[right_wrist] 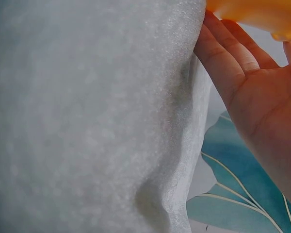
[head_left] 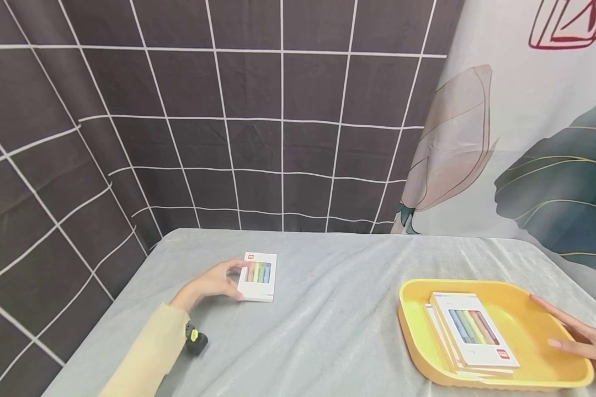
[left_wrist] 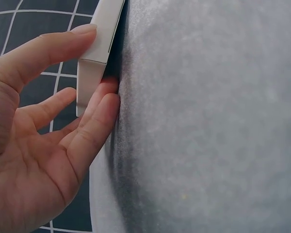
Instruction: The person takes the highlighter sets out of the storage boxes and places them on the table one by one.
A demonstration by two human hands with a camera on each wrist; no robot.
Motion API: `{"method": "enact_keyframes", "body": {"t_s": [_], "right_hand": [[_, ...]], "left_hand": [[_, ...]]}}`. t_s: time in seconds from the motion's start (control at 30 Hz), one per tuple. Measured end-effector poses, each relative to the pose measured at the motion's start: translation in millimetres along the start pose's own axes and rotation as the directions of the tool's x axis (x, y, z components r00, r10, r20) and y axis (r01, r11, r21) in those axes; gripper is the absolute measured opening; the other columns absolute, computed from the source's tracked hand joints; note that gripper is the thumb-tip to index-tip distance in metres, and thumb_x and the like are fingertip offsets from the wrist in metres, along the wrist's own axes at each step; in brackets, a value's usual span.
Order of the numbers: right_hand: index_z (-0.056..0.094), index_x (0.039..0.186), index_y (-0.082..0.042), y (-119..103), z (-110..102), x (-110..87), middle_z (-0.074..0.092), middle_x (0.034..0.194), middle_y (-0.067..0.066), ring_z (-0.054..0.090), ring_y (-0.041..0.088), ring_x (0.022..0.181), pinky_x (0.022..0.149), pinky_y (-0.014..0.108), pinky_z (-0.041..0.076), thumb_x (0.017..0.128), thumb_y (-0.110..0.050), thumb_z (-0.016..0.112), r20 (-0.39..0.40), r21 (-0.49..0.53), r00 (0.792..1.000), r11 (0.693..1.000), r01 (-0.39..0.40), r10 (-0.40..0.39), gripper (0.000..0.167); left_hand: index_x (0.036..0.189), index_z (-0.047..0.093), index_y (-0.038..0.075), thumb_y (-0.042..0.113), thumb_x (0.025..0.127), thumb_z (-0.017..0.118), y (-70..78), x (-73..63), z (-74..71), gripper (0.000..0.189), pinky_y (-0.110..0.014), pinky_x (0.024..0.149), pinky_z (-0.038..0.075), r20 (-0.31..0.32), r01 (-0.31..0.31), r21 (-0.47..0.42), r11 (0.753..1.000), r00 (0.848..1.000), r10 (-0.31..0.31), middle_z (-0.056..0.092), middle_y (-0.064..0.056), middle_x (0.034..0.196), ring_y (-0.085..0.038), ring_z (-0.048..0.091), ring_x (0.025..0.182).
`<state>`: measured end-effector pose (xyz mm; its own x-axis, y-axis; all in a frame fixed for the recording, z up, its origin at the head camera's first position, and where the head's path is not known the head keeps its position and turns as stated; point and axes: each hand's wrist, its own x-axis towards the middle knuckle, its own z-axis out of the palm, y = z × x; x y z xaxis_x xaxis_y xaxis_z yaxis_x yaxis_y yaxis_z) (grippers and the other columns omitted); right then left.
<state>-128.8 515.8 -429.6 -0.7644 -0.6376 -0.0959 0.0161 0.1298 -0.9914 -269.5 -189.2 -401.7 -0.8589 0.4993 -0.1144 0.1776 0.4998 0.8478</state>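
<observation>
My left hand pinches a white box by its left side, thumb near the lower corner and fingers around the far side. Its front window shows a row of coloured sticks. In the left wrist view the thumb presses one face of the white box, and fingertips lie under it, close to the cloth. At the right, my right hand holds the rim of a yellow tray, thumb over the inside. Its longer fingers touch the yellow tray from outside in the right wrist view.
Inside the tray lies a stack of similar white boxes, windows up. A wrinkled grey cloth covers the table. Dark gridded fabric hangs behind and at the left, and a leaf-patterned curtain hangs at the right.
</observation>
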Motion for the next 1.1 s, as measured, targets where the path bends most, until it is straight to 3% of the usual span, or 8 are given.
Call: {"method": "enact_keyframes", "body": {"t_s": [0.3, 0.57, 0.63, 0.8, 1.1], "right_hand": [[0.005, 0.137, -0.051, 1.3, 1.7, -0.5, 0.012, 0.127, -0.039, 0.023, -0.026, 0.110, 0.079, 0.025, 0.050, 0.093, 0.010, 0.024, -0.059, -0.123, 0.998, 0.992, 0.011, -0.018, 0.078], [0.004, 0.137, -0.051, -1.0, 0.9, 0.3, 0.008, 0.128, -0.036, 0.028, -0.021, 0.112, 0.081, 0.034, 0.050, 0.093, 0.009, 0.020, -0.001, -0.005, 1.000, 1.000, 0.010, -0.010, 0.076], [0.003, 0.137, -0.051, -0.1, 1.3, 0.1, 0.008, 0.128, -0.038, 0.026, -0.023, 0.112, 0.081, 0.029, 0.050, 0.093, 0.009, 0.022, -0.029, -0.066, 0.999, 0.998, 0.015, -0.017, 0.077], [0.003, 0.137, -0.050, 1.4, 2.4, -0.4, 0.011, 0.127, -0.040, 0.023, -0.027, 0.108, 0.078, 0.022, 0.049, 0.093, 0.010, 0.026, -0.084, -0.175, 0.996, 0.985, 0.005, -0.020, 0.078], [0.006, 0.136, -0.052, 0.6, 1.3, -0.1, 0.010, 0.126, -0.038, 0.026, -0.024, 0.110, 0.079, 0.029, 0.051, 0.093, 0.009, 0.024, -0.045, -0.089, 0.999, 0.996, 0.005, -0.009, 0.077]], "left_hand": [[0.128, 0.042, -0.006, 0.000, 0.059, 0.076, 1.2, 0.7, 2.1, 0.077, -0.028, 0.067, 0.048, -0.026, -0.028, 0.064, 0.998, 0.999, 0.029, 0.045, -0.030, 0.120, -0.018, 0.061, 0.071], [0.128, 0.042, -0.006, 0.005, 0.058, 0.080, 3.2, 0.7, 3.6, 0.081, -0.029, 0.066, 0.048, -0.074, 0.000, 0.145, 0.989, 0.997, 0.011, 0.047, -0.030, 0.120, -0.017, 0.061, 0.070], [0.129, 0.041, -0.007, 0.007, 0.058, 0.081, 3.2, 0.9, 3.5, 0.082, -0.029, 0.066, 0.048, -0.088, 0.003, 0.161, 0.987, 0.996, 0.011, 0.047, -0.030, 0.120, -0.016, 0.060, 0.069], [0.128, 0.042, -0.007, 0.008, 0.058, 0.080, 2.9, 0.2, 2.9, 0.080, -0.030, 0.065, 0.049, -0.111, -0.005, 0.158, 0.987, 0.994, 0.023, 0.050, -0.029, 0.117, -0.017, 0.061, 0.072], [0.128, 0.042, -0.008, 0.005, 0.060, 0.080, 4.2, -1.6, 1.7, 0.079, -0.029, 0.068, 0.050, -0.158, -0.015, 0.114, 0.993, 0.987, 0.033, 0.052, -0.026, 0.115, -0.023, 0.062, 0.083]]}}
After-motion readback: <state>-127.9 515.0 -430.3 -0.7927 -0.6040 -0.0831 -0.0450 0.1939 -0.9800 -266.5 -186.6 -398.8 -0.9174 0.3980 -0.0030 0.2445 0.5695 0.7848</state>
